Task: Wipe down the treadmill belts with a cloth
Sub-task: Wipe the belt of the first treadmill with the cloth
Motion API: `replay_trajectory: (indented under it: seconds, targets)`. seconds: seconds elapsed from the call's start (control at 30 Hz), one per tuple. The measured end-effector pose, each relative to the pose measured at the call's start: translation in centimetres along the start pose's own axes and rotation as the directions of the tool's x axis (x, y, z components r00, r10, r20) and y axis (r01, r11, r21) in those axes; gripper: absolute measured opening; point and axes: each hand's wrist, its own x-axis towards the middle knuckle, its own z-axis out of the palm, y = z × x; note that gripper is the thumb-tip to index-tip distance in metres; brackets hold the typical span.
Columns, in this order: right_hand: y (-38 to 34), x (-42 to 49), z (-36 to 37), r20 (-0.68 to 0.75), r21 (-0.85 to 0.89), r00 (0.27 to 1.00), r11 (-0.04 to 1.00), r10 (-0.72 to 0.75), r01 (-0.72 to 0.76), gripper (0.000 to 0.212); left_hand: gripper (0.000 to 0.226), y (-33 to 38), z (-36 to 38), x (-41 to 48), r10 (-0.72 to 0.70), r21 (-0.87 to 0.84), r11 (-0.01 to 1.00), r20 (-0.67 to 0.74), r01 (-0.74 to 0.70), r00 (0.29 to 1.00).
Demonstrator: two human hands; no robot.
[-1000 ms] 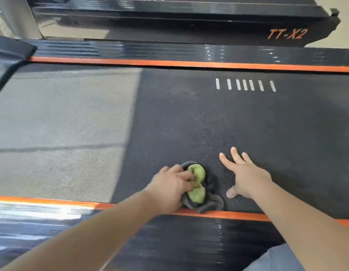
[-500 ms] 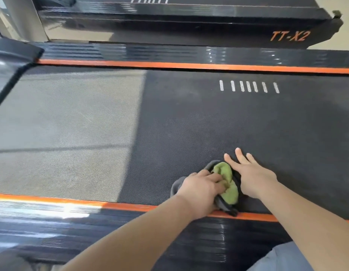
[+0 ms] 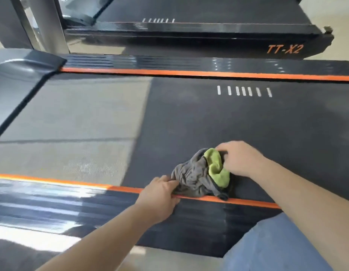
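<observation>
Pale floor (image 3: 342,18) shows at the far right corner; a grey upright post (image 3: 50,26) stands far left; sunlight (image 3: 76,122) falls in a bright patch.

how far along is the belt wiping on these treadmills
Done: nothing visibly finished; the near belt shows no clear wiped patch. In hand: both the left hand and right hand grip the bunched cloth at its near edge. Left: the far belt.

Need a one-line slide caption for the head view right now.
Both hands, left hand and right hand, grip a bunched grey-and-green cloth on the treadmill belt beside its near orange stripe.
</observation>
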Motion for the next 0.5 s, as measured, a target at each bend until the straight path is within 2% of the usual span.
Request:
replay_trajectory:
  seconds: [0.03,0.1,0.17,0.23,0.4,0.5]
  targets:
    - [-0.8,-0.4,0.4,0.011,0.047,0.997,0.996,-0.077,0.076,0.043,0.041,0.8,-0.1,0.4,0.011,-0.034,0.999,-0.003,-0.012,1.0]
    - [-2.5,-0.8,1.8,0.137,0.061,0.978,0.987,-0.156,0.149,0.052,0.038,1.9,0.2,1.6,0.066,-0.082,0.995,0.026,-0.064,0.997]
    - [-3.0,-1.2,3.5,0.237,0.008,0.959,0.987,-0.156,0.159,0.066,0.038,2.4,0.7,2.5,0.143,-0.07,0.988,0.069,-0.139,0.987]
    - [-2.4,-1.4,5.0,0.265,0.003,0.953,0.988,-0.148,0.152,0.074,0.041,2.2,0.7,2.9,0.19,-0.041,0.982,0.106,-0.187,0.976]
    - [-2.9,-1.4,6.4,0.085,0.044,0.995,0.998,-0.045,0.042,0.063,0.059,1.7,-1.6,4.6,0.242,0.118,0.958,0.146,-0.26,0.959]
    - [-4.4,-0.9,7.2,-0.003,-0.014,1.0,1.0,-0.003,0.003,0.05,0.079,1.8,-3.4,6.1,0.177,0.199,0.956,0.187,-0.214,0.966]
